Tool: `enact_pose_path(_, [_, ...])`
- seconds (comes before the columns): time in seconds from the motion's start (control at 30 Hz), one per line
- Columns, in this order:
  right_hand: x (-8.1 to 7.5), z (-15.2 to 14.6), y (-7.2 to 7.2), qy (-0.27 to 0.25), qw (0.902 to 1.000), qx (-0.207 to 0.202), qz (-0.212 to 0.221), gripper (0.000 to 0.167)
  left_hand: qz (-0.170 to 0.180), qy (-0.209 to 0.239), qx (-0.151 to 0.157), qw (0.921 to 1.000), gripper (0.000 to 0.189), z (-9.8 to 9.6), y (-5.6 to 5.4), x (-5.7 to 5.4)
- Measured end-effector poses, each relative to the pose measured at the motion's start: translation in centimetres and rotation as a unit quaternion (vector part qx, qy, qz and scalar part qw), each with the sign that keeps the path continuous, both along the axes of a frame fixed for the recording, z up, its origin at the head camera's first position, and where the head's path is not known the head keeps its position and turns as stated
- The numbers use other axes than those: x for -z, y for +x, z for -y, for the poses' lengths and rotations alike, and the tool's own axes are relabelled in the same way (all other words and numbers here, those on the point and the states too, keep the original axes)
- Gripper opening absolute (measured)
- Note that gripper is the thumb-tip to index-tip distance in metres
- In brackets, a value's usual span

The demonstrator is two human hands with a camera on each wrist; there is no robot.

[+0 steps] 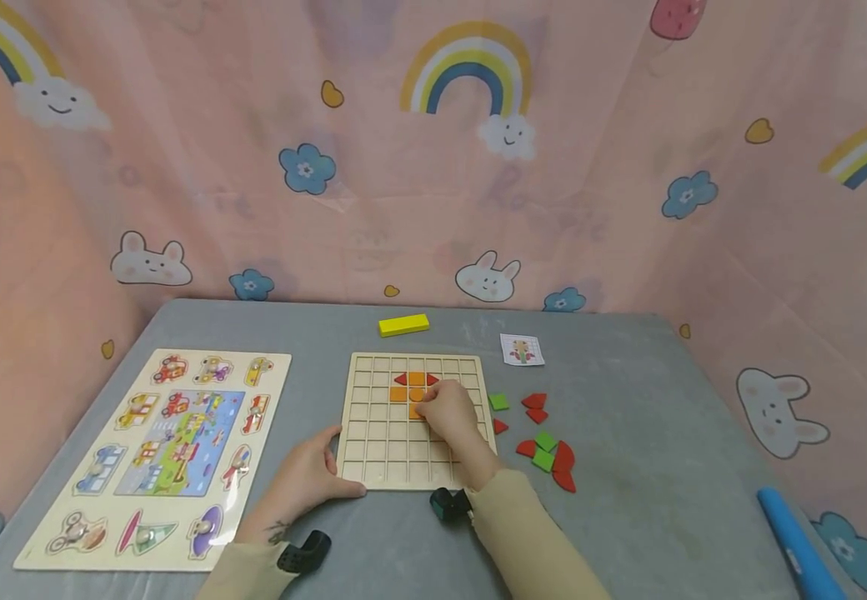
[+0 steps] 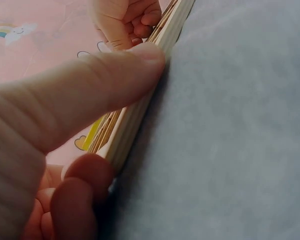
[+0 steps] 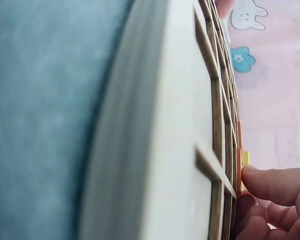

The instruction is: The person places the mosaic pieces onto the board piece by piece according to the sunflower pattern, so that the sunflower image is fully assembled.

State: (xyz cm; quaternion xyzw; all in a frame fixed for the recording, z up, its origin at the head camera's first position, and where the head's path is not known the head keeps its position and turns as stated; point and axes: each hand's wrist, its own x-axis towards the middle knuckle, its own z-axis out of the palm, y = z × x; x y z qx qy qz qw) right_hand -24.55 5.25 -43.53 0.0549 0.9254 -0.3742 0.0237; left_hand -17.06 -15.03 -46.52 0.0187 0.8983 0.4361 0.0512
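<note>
A wooden grid board (image 1: 378, 458) lies flat on the table. My left hand (image 1: 304, 475) grips its near left corner, with the thumb along the front edge and the fingers at the left side. Over the middle of the grid, my right hand (image 1: 452, 412) pinches an orange square tile (image 1: 413, 411) at its cell; the thumb meets the orange edge in the right wrist view. Another orange tile (image 1: 417, 378) lies in an upper cell between two red pieces, one a pointed red piece (image 1: 400, 379). Next to the fingers, an orange tile (image 1: 398, 394) fills a cell.
Right of the board lie loose red pieces (image 1: 563, 457) and green squares (image 1: 498, 402). A small picture card (image 1: 522, 350) and a yellow block (image 1: 403, 325) are farther back. A vehicle puzzle board (image 1: 259, 483) covers the left side. A blue object (image 1: 797, 542) is at the right edge.
</note>
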Motion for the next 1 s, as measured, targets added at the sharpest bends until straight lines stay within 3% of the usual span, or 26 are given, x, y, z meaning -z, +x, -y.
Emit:
enact_pose_path(0.23, [-1.5,-2.6,0.2,0.018,0.9998,0.004,0.002,0.013,0.007,0.008,0.001,0.9999,0.101,0.0,-0.1,0.1])
enact_pose_path(0.43, [-2.8,-7.5,0.7,0.123,0.9920,0.015,0.024,0.018,0.006,-0.002,0.001,1.0000,0.102,0.2,-0.3,0.1])
enact_pose_path(0.7, [-1.5,-9.6,1.5,0.197,0.9781,-0.034,0.057,0.011,0.006,0.003,-0.001,1.0000,0.100,0.3,-0.2,-0.1])
enact_pose_path(0.83, [-1.2,-9.6,1.7,0.192,0.9796,-0.032,0.051,0.015,0.009,0.003,-0.002,1.0000,0.100,0.2,-0.1,-0.1])
enact_pose_path(1.0, [-1.1,-9.8,2.0,0.177,0.9825,-0.027,0.051,0.007,0.008,0.002,0.000,1.0000,0.101,0.1,-0.1,-0.1])
